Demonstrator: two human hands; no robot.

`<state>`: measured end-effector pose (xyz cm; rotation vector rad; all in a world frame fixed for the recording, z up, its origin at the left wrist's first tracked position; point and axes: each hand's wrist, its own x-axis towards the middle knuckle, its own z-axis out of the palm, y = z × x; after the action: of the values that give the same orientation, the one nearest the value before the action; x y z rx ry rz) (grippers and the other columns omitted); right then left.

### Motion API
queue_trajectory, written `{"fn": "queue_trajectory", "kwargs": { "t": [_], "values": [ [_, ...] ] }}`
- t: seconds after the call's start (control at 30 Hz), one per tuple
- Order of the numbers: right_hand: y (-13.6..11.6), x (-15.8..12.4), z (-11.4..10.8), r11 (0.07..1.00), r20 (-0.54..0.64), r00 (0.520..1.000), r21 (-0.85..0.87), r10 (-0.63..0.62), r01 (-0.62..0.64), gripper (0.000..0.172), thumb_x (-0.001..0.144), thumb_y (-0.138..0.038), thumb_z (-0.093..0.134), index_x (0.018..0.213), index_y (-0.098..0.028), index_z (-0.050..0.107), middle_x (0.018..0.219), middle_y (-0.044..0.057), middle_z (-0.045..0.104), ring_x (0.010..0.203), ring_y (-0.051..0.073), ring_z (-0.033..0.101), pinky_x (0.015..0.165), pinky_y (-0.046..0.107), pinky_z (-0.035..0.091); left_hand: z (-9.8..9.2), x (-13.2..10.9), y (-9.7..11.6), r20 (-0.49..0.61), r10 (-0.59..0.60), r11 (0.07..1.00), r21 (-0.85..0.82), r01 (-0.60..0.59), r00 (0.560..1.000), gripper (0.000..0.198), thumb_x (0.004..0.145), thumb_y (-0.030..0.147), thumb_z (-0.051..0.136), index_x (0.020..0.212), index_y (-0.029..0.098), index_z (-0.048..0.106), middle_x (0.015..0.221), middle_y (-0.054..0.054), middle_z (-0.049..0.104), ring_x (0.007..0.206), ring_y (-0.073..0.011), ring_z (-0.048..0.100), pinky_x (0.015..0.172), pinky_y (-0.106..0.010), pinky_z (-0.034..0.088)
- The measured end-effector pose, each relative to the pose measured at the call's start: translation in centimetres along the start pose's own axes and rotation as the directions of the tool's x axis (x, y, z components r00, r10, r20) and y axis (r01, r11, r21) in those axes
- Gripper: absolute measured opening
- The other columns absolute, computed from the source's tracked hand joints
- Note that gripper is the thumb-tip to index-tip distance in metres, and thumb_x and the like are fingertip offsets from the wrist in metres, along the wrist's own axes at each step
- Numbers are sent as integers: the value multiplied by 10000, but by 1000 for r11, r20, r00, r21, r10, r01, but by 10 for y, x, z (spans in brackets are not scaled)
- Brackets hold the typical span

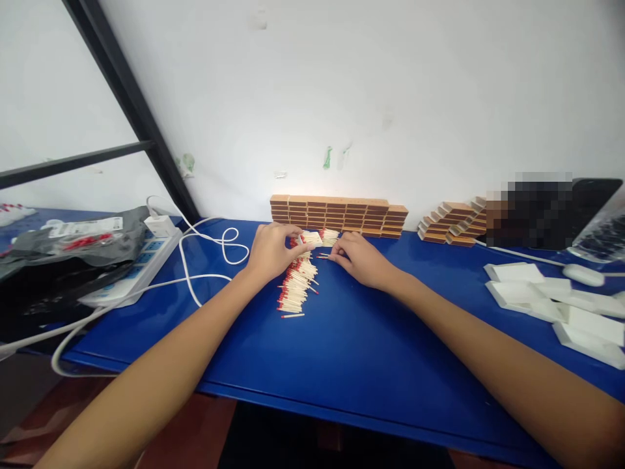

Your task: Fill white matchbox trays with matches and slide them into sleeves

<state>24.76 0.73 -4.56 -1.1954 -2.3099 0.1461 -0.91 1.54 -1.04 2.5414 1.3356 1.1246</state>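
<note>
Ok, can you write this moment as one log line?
left hand: holding white tray | right hand: at loose matches | match pile: on blue table | matchbox sleeves: stacked behind

Left hand (pixel 273 251) partly covers a small white tray (pixel 314 245) | Whether right hand (pixel 359 260) grips a tiny match (pixel 322 256) is too small to tell | Pixelated patch (pixel 530 208) masks an object, far right | Clear bag (pixel 603 228) and white trays (pixel 593 324) cropped at right, black bag (pixel 29 286) at left | Forearms (pixel 161 365) cut off, near side
</note>
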Motion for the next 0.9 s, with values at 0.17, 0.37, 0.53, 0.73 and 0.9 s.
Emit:
{"fn": "queue_trajectory", "kwargs": {
  "t": [0.17,0.37,0.53,0.73,0.9],
  "values": [
    [5,0,-13,999,-94,995,-25,33,-35,149,1008,-271,598,874,-212,627,915,101,641,925,279,580,840,412,457,-2,1,-1,26,14,998,53,-16,1000,291,850,425,901,1016,217,784,1054,-52,813,1020,-298,744,959,-439,526],
    [1,1,-18,995,-134,990,89,53,-41,123,1000,-274,613,897,-210,624,916,83,635,865,248,588,775,374,451,0,1,2,86,86,996,20,-88,993,300,851,447,897,1027,227,794,1024,-47,807,1003,-286,736,939,-418,505],
    [-16,-1,-14,993,-122,991,95,-60,72,101,1000,-246,620,903,-221,602,934,72,636,888,242,585,800,369,447,0,-3,11,116,153,988,-24,-152,981,311,887,488,857,1053,231,799,1020,-41,799,1002,-263,725,949,-415,470],
    [-27,-2,-14,987,-132,988,131,-76,93,94,997,-237,649,910,-218,618,917,56,622,860,224,576,783,354,439,1,-3,16,108,192,979,-92,-183,975,330,837,481,901,1030,234,797,964,-20,798,929,-243,726,881,-380,485],
    [-27,-1,-15,984,-142,988,161,-56,79,105,993,-266,663,903,-217,640,904,55,625,848,219,577,776,354,445,1,-2,15,91,195,975,-122,-183,977,308,875,492,864,1021,228,798,947,-30,798,895,-234,732,860,-362,510]
  ]
}}
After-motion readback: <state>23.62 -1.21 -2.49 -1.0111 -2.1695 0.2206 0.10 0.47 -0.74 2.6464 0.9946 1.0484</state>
